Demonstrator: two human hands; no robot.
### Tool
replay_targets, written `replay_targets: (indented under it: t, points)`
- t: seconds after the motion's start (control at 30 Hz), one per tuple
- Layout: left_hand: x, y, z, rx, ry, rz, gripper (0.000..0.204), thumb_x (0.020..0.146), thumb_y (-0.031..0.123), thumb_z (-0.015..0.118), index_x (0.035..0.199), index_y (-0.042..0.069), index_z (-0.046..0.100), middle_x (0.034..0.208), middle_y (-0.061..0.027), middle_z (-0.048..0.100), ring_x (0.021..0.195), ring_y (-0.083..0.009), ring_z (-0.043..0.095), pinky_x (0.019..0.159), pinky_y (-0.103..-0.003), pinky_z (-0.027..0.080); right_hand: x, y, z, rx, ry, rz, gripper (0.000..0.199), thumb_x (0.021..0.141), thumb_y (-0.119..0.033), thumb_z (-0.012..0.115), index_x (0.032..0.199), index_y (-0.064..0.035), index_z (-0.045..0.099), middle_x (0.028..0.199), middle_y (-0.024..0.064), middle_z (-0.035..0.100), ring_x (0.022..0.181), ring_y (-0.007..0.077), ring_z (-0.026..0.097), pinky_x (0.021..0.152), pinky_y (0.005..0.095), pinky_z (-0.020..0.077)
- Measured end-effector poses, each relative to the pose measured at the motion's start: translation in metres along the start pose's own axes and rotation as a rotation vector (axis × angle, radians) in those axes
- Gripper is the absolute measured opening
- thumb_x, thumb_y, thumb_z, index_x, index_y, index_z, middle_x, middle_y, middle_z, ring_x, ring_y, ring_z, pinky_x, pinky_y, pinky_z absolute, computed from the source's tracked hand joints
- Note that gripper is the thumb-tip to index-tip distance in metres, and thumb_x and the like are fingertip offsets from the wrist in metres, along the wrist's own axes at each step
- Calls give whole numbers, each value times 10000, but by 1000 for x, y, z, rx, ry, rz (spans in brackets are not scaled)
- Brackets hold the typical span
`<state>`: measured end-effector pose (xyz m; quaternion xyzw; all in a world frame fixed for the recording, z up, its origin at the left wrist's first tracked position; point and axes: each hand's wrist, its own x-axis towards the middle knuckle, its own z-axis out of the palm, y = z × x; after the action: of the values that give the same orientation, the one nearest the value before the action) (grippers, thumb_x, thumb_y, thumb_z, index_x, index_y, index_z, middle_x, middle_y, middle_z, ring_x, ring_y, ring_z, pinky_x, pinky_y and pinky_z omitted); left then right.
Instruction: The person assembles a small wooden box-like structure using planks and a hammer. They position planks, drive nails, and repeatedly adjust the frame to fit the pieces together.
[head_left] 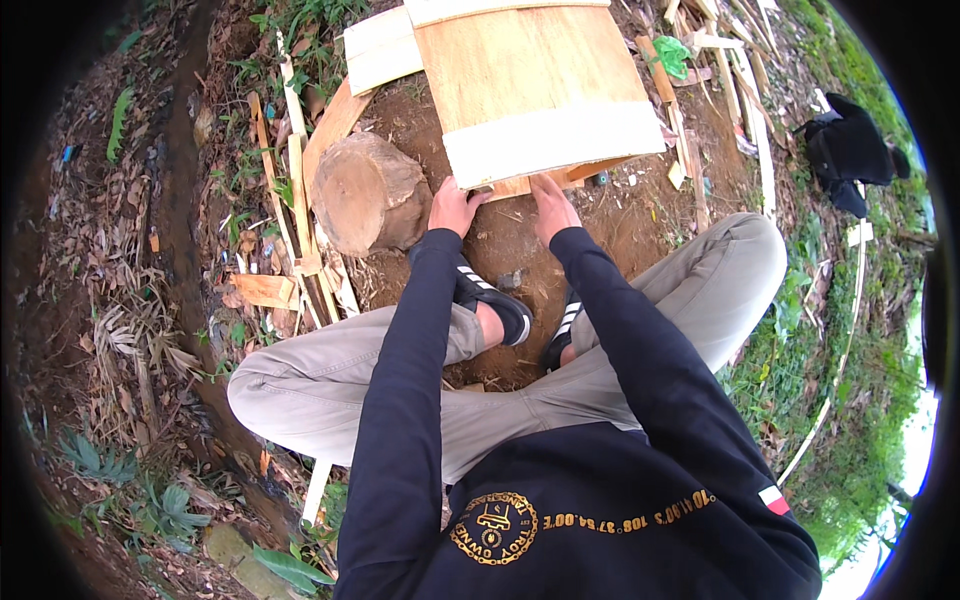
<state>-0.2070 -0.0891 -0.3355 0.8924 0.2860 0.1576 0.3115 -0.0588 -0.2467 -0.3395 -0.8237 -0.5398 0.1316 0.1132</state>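
Bare brown ground [505, 250] bears a wooden box [535, 75] ahead of the person's shoes [510, 315], beside a log [350, 200]. The left hand [455, 209], fingers curled, and the right hand [553, 210], fingers straighter, are at the box's near lower edge; I cannot tell whether either pinches it.

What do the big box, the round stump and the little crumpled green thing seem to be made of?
Big box: probably bare wood, judging by the tan panel's faint grain; the pale bands are too bright to tell.
Stump: raw wood, with a flat cut face.
Green thing: perhaps thin plastic, being crumpled and slightly shiny.
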Motion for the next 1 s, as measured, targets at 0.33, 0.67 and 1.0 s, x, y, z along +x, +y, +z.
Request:
replay_targets:
  t: [0.33,0.67,1.0]
  points:
    - [2,-3,11,-191,23,-228,509,667,129,860,1109,16,634,1097,-174,582,1012,-334,584,903,-417,483,-3,3,12,-87,120,74,565,813,-67,577,1363,-15,461,1366,107,437,1342,295,363,1102,412,345]
    - [3,5,19,-175,14,-263,585,626,124,886,1120,-18,606,1102,-172,509,1035,-350,547,904,-411,477,-5,1,-2,-114,24,53,642,766,-92,640,1378,-26,459,1365,109,431,1330,315,356,1123,407,323]
    - [5,0,19,-175,-16,-295,554,621,101,880,1101,-7,623,1092,-159,493,1026,-346,545,897,-413,480,-1,-31,-24,-248,-205,50,764,815,-159,646,1504,-239,325,1438,199,365,1346,437,307,1078,547,341]
